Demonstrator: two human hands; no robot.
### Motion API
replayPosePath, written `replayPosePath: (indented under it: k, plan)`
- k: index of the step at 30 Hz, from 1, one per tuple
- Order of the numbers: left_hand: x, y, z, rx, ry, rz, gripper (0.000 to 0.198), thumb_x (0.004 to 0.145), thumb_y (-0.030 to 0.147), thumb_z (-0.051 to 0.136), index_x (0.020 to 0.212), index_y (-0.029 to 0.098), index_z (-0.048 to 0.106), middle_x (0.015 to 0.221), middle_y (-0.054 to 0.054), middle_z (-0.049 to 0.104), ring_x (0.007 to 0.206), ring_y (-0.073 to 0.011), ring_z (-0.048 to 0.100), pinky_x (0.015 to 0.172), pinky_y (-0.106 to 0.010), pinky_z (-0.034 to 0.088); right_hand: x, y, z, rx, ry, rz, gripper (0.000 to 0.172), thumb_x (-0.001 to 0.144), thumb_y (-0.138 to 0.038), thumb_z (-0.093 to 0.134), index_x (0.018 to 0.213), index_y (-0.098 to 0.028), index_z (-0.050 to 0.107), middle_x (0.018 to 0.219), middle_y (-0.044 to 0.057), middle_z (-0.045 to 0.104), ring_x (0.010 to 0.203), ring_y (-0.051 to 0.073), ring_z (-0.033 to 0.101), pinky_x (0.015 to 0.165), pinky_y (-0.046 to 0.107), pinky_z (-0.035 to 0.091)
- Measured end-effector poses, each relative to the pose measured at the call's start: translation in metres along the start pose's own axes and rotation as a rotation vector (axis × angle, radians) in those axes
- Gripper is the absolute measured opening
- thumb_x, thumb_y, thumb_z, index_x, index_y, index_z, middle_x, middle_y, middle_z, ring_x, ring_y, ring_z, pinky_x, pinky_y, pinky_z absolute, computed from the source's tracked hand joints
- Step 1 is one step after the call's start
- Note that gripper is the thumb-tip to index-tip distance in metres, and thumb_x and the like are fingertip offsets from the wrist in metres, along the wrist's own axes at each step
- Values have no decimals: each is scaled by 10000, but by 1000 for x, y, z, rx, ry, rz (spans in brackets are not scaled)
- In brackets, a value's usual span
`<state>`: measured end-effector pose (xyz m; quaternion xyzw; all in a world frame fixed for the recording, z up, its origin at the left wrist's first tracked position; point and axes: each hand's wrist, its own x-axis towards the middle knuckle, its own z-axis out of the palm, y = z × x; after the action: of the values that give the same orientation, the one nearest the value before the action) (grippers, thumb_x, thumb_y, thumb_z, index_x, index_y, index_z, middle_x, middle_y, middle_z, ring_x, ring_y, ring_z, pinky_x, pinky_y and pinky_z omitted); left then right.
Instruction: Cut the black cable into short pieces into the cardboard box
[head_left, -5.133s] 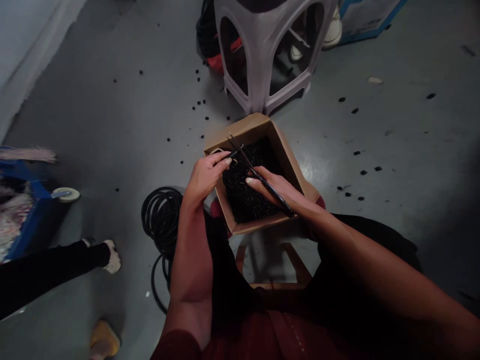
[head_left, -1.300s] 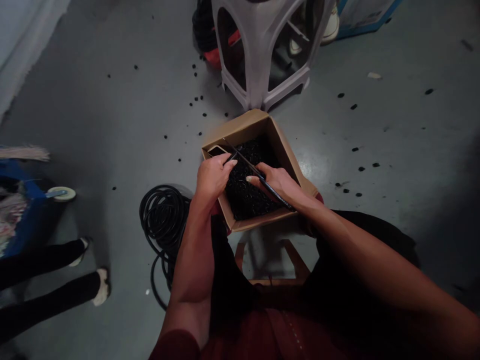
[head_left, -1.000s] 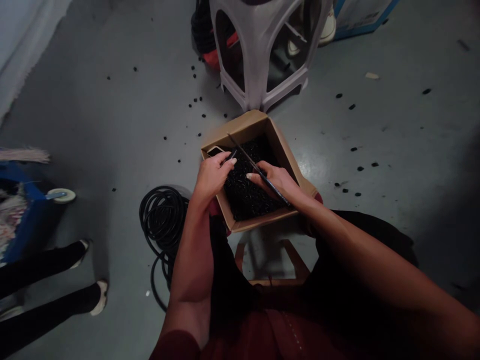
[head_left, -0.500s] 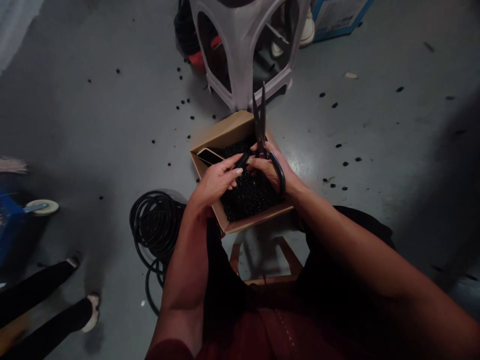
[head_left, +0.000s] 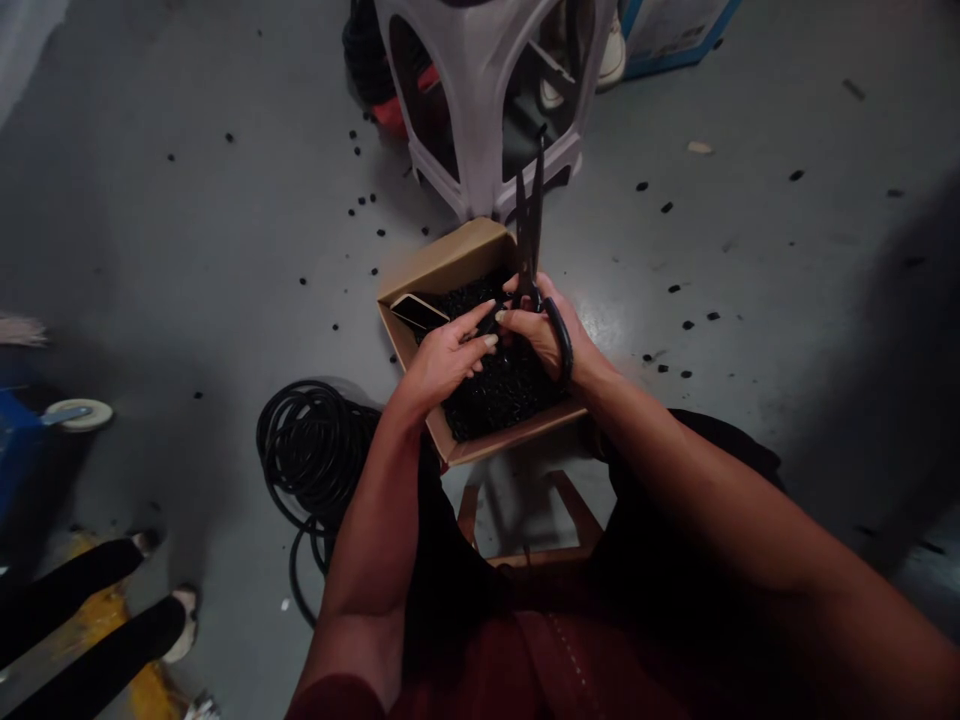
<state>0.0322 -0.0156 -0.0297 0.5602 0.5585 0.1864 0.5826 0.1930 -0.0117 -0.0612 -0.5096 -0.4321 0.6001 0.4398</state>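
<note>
My right hand (head_left: 536, 335) grips black-handled scissors (head_left: 529, 225) upright, fingers curled around the handle, above black granules (head_left: 502, 395) in a cardboard box (head_left: 442, 258). My left hand (head_left: 446, 360) lies just beside it, fingers slightly spread; whether they hold the short dark piece (head_left: 489, 320) I cannot tell.

My left grip (head_left: 442, 362) and right grip (head_left: 538, 332) meet low in front of me, both forearms angling inward. The right is curled closed, while the left's extended fingers (head_left: 471, 328) reach toward it.
</note>
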Motion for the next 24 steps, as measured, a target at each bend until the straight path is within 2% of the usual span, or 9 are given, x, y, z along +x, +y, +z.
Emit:
replayPosePath:
  k: [3, 6, 12, 15, 19, 24]
  plan:
    - [-1, 0, 3, -47, -34, -29, 514, 859, 256, 547, 1354, 128, 495, 778, -14, 625, 572, -58, 510, 558, -193, 442, 1, 0, -3, -51, 25, 1, 354, 701, -306, 631, 1001, -238, 455, 787, -38, 518, 590, 103, 521, 574, 277, 429]
    - [-1, 0, 4, -36, -61, -42, 407, 875, 293, 530, 1235, 108, 569, 750, -14, 612, 572, -63, 506, 559, -196, 437, 2, -2, -6, -60, 39, -9, 343, 722, -313, 611, 1019, -250, 451, 804, -29, 531, 625, 113, 548, 596, 276, 454]
    - [0, 1, -10, 91, 76, 60, 304, 898, 382, 485, 1036, 170, 653, 660, 22, 532, 537, -63, 438, 509, -186, 355, 1, -2, -9, -135, 3, 39, 339, 773, -384, 579, 1051, -237, 454, 774, -16, 552, 715, 152, 583, 672, 309, 489]
    - [-2, 2, -24, 118, 155, 61, 289, 891, 371, 492, 1042, 187, 656, 649, 27, 510, 535, -68, 423, 505, -192, 339, -2, -1, -6, -291, -6, 65, 361, 778, -426, 587, 1053, -218, 478, 802, 5, 563, 734, 167, 572, 691, 329, 477]
    - [-6, 4, -39, 120, 138, 61, 295, 891, 372, 486, 1020, 187, 675, 636, 24, 497, 533, -75, 411, 507, -204, 336, -9, 0, 1, -447, -108, 43, 394, 793, -470, 585, 1077, -206, 515, 890, 44, 606, 803, 202, 574, 735, 361, 459]
    - [-12, 3, -48, 128, 155, 46, 395, 876, 358, 499, 1218, 209, 630, 633, 34, 490, 524, -77, 394, 513, -211, 327, -16, 1, 6, -543, -217, 65, 465, 796, -526, 577, 1123, -201, 520, 947, 62, 633, 849, 232, 586, 753, 379, 449]
